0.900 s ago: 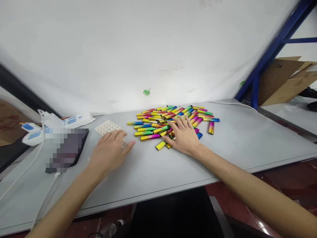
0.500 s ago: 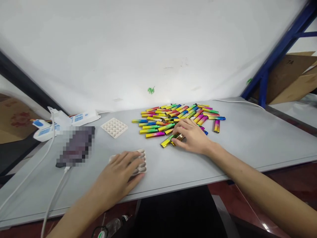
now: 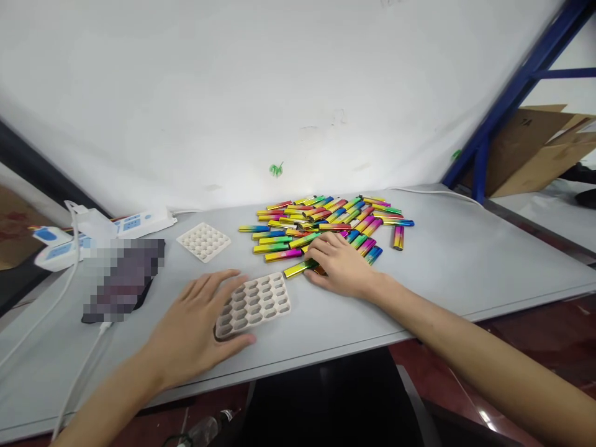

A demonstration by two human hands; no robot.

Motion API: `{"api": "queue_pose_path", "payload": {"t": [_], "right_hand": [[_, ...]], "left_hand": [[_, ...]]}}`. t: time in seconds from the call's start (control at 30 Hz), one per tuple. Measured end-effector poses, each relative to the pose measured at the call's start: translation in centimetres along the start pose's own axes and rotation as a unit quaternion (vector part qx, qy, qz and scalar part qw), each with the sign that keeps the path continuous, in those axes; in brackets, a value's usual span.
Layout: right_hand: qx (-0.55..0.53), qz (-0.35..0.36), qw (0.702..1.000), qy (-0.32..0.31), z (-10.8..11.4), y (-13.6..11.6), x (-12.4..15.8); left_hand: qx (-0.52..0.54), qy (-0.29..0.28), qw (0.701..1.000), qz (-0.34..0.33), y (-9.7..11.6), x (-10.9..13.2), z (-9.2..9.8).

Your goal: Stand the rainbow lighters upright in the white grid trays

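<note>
A pale tray [image 3: 254, 302] with rows of oblong holes lies on the grey table, apparently empty. My left hand [image 3: 200, 316] is at its left end, fingers spread over the far corner and thumb out along the near edge. To the right, a pile of shiny flat casings [image 3: 279, 239], like lighter shells, fades from yellow to blue, green, red or pink. My right hand [image 3: 338, 264] is at the pile's near edge, its fingers curled down over a casing [image 3: 319, 270] mostly hidden beneath them. Another casing [image 3: 298, 269], yellow and green, pokes out left of those fingertips.
A second pale tray [image 3: 203, 242] lies farther back at left. Beside it are a blurred dark device [image 3: 123, 279] with a white cable, and power strips [image 3: 144, 221]. One casing [image 3: 398, 237] lies apart at right. Cardboard boxes [image 3: 526, 149] stand beyond the blue frame.
My left hand has drawn back left, uncovering more of the near tray, which now sits farther right. My right hand has shifted slightly left along the pile's edge. The view has moved a little.
</note>
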State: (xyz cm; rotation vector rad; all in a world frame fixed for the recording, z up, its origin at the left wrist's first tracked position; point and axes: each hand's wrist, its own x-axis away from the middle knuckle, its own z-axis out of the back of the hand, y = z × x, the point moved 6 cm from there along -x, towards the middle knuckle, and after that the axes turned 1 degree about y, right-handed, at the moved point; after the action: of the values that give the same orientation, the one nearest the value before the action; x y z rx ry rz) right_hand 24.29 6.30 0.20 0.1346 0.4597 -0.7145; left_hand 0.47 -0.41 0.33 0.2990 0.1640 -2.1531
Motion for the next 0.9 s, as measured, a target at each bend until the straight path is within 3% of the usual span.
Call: {"api": "queue_pose_path", "payload": {"t": [0.13, 0.23, 0.33, 0.43, 0.53, 0.67, 0.8, 0.9], "right_hand": [[-0.003, -0.02, 0.999, 0.047, 0.3, 0.1, -0.2], [-0.1, -0.117, 0.98, 0.124, 1.1, 1.8, 0.0], [-0.253, -0.261, 0.911, 0.194, 1.4, 4.9, 0.9], [-0.383, -0.338, 0.825, 0.241, 1.4, 7.3, 1.6], [-0.454, -0.351, 0.779, 0.251, 1.5, 8.3, 1.7], [-0.488, -0.341, 0.772, 0.223, 1.5, 7.9, 1.6], [-0.552, -0.334, 0.737, 0.2, 0.9, 7.1, 1.1], [-0.543, -0.333, 0.743, 0.207, 0.9, 7.3, 0.1]], "left_hand": [[0.045, -0.023, 0.999, 0.015, -1.4, 1.0, -0.5], [0.065, -0.017, 0.998, 0.012, -1.3, 0.1, -1.0], [0.075, -0.021, 0.997, -0.006, -0.6, -1.9, -1.6], [0.077, -0.016, 0.997, -0.024, 0.2, -4.0, -2.0], [0.066, -0.009, 0.997, -0.035, 0.6, -5.7, -2.5], [0.06, 0.0, 0.997, -0.054, 0.5, -6.9, -2.8], [0.087, -0.002, 0.992, -0.096, 0.5, -7.8, -2.8], [0.13, 0.018, 0.984, -0.116, 0.5, -8.9, -2.4]]}}
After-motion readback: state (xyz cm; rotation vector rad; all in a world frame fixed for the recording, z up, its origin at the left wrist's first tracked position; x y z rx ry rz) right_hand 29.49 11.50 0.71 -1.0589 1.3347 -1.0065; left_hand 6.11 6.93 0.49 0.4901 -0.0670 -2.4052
